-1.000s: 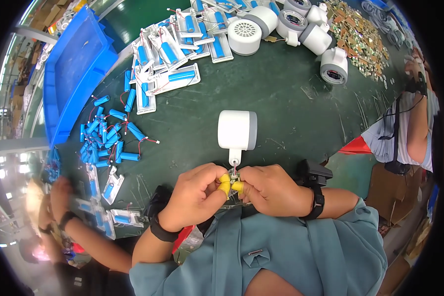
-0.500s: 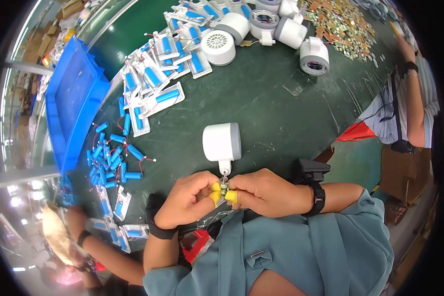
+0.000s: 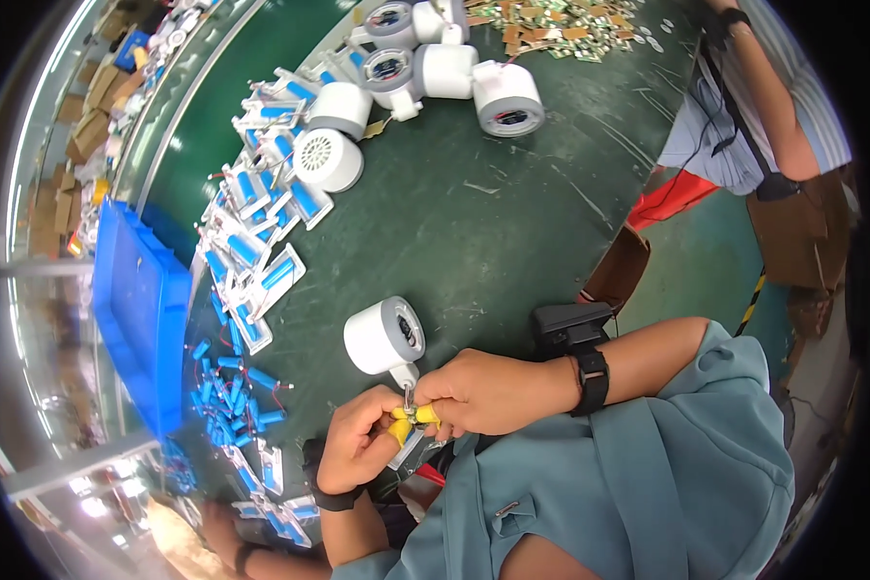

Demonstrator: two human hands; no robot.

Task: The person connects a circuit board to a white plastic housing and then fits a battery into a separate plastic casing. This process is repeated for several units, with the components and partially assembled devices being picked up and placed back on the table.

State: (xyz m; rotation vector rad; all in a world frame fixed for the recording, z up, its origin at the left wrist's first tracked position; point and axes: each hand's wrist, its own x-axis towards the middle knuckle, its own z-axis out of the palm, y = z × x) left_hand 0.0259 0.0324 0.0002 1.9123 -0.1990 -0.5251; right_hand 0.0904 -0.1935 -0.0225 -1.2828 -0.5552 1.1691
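Close to my body, my left hand (image 3: pixel 358 440) and my right hand (image 3: pixel 488 391) meet with yellow-covered fingertips pinched together. Between them is a small circuit board (image 3: pixel 412 414), mostly hidden by the fingers. Short wires run from it to the stem of a round white housing (image 3: pixel 372 336) with a grey rim, which lies on its side on the table just beyond my hands. Its open face shows a dark inside and is turned to the right. Below the fingertips a pale piece with some blue (image 3: pixel 408 450) shows partly; its kind is unclear.
Blue cylindrical batteries (image 3: pixel 230 396) and white holders with batteries (image 3: pixel 246 246) are heaped at the left, beside a blue bin (image 3: pixel 145 319). More white housings (image 3: pixel 507 101) and a pile of circuit boards (image 3: pixel 561 27) lie at the back. Co-workers' arms show left and right (image 3: pixel 773 97).
The view has swung, shifting the table's contents left. The white housing has turned, so its open grey-rimmed face now shows. Both hands keep their pinch on the circuit board.
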